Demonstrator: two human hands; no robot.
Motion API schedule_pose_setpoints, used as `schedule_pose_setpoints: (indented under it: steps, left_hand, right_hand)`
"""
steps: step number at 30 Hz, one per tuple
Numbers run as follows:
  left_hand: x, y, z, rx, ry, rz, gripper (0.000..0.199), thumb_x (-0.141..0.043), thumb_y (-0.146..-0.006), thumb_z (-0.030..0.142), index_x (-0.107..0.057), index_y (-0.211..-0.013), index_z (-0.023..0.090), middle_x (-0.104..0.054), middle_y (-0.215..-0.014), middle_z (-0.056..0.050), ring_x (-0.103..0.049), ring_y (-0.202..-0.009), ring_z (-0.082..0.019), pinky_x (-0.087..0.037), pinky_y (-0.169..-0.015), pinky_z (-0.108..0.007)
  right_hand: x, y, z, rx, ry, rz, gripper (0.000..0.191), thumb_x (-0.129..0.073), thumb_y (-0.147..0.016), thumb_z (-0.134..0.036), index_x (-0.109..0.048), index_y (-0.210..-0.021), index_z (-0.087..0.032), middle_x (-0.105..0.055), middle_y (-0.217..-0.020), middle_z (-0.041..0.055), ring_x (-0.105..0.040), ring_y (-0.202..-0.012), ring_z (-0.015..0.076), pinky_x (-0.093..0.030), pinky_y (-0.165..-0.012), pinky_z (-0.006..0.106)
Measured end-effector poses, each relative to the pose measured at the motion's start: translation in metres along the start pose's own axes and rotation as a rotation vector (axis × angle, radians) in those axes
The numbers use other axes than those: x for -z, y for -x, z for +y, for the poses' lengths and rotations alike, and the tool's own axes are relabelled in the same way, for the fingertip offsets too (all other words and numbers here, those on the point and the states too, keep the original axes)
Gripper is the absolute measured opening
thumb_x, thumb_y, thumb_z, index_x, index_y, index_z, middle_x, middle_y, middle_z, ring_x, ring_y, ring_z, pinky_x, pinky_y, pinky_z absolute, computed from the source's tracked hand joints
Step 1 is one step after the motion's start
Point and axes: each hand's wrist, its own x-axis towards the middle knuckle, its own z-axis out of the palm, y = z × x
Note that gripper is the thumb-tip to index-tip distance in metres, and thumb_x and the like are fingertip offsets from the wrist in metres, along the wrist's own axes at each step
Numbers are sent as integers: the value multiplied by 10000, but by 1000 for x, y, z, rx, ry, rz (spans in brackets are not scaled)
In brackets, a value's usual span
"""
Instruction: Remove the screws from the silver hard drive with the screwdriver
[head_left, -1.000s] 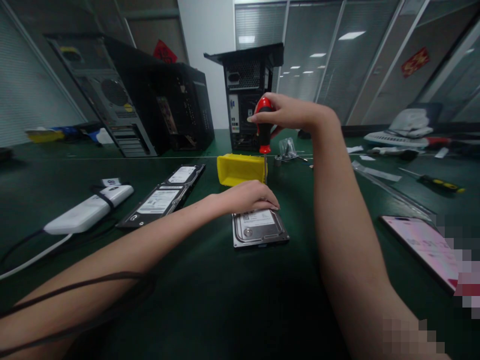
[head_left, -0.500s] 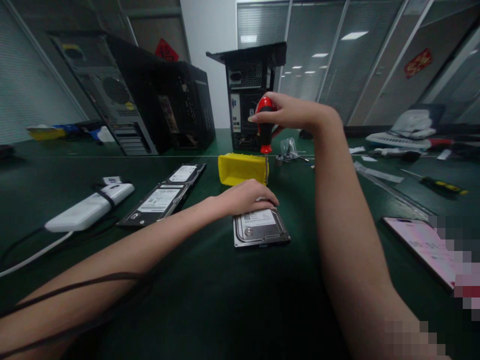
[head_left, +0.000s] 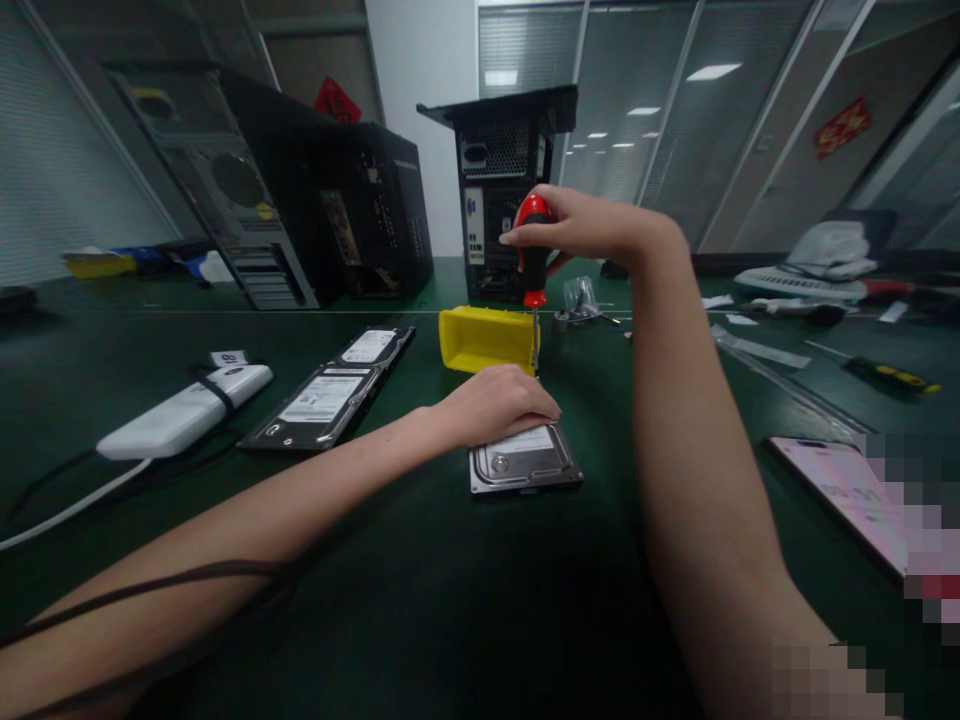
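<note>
In the middle of the table lies a hard drive (head_left: pixel 525 465) with a white label and a silver casing. My left hand (head_left: pixel 502 405) is pressed over its far part, fingers together and curled, gripping it. My right hand (head_left: pixel 566 230) is wrapped round the red and black handle of a screwdriver (head_left: pixel 535 265). The screwdriver stands upright with its shaft pointing down; its tip is hidden behind my left hand, at the drive's far end. Just behind sits a yellow plastic bin (head_left: pixel 480 340), its open side facing me.
More hard drives (head_left: pixel 322 400) lie left, beside a white power bank (head_left: pixel 187 410) with cables. Black computer cases (head_left: pixel 375 220) stand behind. On the right are a phone (head_left: pixel 832 490), another screwdriver (head_left: pixel 889 375) and a clear plastic bag (head_left: pixel 581 297). A dark cable (head_left: pixel 187 575) crosses my left forearm.
My left hand has slid slightly nearer over the drive, covering more of its label. The screwdriver stays upright in my right hand. The whole view has shifted a little.
</note>
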Motion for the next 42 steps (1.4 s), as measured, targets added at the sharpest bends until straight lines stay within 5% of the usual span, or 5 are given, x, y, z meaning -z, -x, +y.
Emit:
schedule_pose_setpoints:
  steps: [13,27,31,36,42]
  left_hand:
    - [-14,12,3,-28,-2,133,219,-528,-969,146,-715,-1083,147,-749,-1138,-52,-695,-1057,-196,-484,-883,-353]
    - [-16,13,3,3,3,152,213,-532,-968,165,-720,-1069,172,-753,-1126,-40,-682,-1068,-197,-483,-897,-359]
    - [-16,14,4,43,45,170,205,-549,-958,164,-727,-1061,172,-758,-1108,-41,-683,-1057,-197,-490,-903,-365]
    - [-16,15,5,90,81,169,188,-584,-943,165,-723,-1069,178,-757,-1111,-29,-673,-1067,-202,-476,-907,-380]
    - [-16,15,4,117,96,147,197,-579,-949,169,-720,-1083,196,-753,-1124,-27,-661,-1081,-211,-466,-909,-398]
  right_hand:
    - [2,3,-3,-7,72,-21,244,-672,-860,-353,-504,-933,-192,-649,-967,62,-681,-904,206,-573,-610,246]
    - [7,10,-14,-24,197,-49,204,-576,-917,-355,-470,-951,-184,-608,-1035,79,-640,-894,181,-558,-629,242]
    - [15,16,-18,-11,182,44,236,-539,-927,-405,-455,-993,-194,-602,-1093,85,-632,-894,171,-566,-663,256]
    - [27,28,-20,19,97,149,250,-560,-903,-438,-493,-974,-208,-616,-1042,72,-635,-831,145,-552,-649,243]
    - [34,40,-23,-24,44,55,204,-629,-883,-397,-545,-891,-211,-649,-915,40,-630,-736,114,-538,-625,213]
